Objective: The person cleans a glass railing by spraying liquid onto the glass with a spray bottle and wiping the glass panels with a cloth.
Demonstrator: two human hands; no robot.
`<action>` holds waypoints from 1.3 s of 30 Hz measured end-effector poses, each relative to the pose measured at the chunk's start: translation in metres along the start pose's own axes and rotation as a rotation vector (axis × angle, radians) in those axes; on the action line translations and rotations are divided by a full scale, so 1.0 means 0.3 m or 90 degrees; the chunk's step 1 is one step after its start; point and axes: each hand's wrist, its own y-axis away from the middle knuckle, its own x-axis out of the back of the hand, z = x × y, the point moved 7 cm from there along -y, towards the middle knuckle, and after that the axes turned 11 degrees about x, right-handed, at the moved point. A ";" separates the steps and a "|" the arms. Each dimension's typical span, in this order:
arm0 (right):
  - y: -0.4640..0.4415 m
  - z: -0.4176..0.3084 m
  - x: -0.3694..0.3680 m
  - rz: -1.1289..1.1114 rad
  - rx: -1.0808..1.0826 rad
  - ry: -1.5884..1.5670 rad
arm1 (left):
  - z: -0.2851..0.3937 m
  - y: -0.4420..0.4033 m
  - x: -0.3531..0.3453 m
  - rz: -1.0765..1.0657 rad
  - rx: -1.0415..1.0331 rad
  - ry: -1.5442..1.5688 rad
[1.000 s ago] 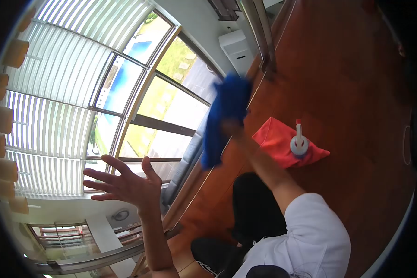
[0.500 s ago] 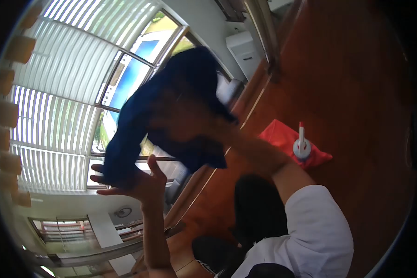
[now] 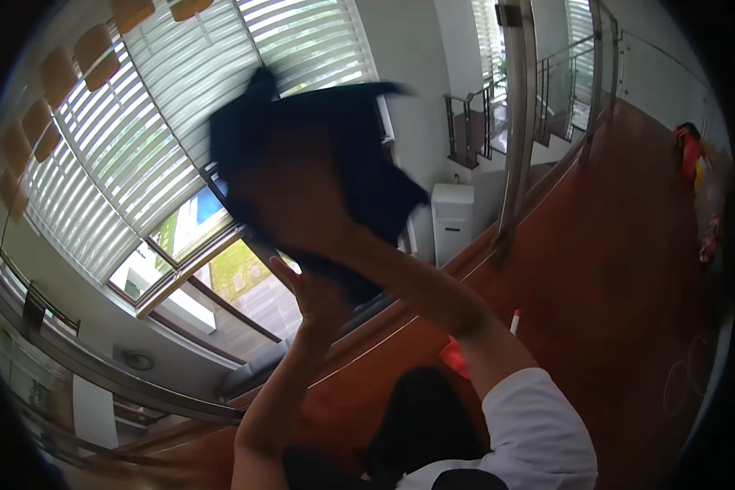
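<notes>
A dark blue cloth (image 3: 359,155) is spread out in front of me at about head height, its edges smeared by motion. My right hand (image 3: 298,192) lies against the middle of it and moves with it; the fingers are blurred. Below, my left hand (image 3: 322,296) is raised to the cloth's lower edge, thumb stretched out and apart. Its other fingers are partly hidden or blurred against the dark fabric. Whether the cloth touches the glass behind it, I cannot tell.
A red cloth (image 3: 456,358) and a white bottle with a red tip (image 3: 515,321) are on the wooden floor (image 3: 596,269), partly behind my right arm. Metal posts (image 3: 518,122) and a rail (image 3: 139,359) border the floor. Colourful items (image 3: 690,155) lie far right.
My view has swung, showing more stairs and floor on the right. The blue cloth has spread wider with my right hand on it. My left hand has come closer beneath my right.
</notes>
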 end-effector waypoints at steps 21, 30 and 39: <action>-0.569 0.460 0.159 0.034 0.070 0.204 | -0.745 0.281 0.387 0.553 0.167 -0.019; -1.104 -0.583 -0.265 -0.230 0.125 -0.184 | -0.753 0.279 0.384 0.550 0.196 -0.062; -0.912 -0.107 -0.212 -0.498 0.057 -0.331 | -0.753 0.285 0.393 0.552 0.166 -0.088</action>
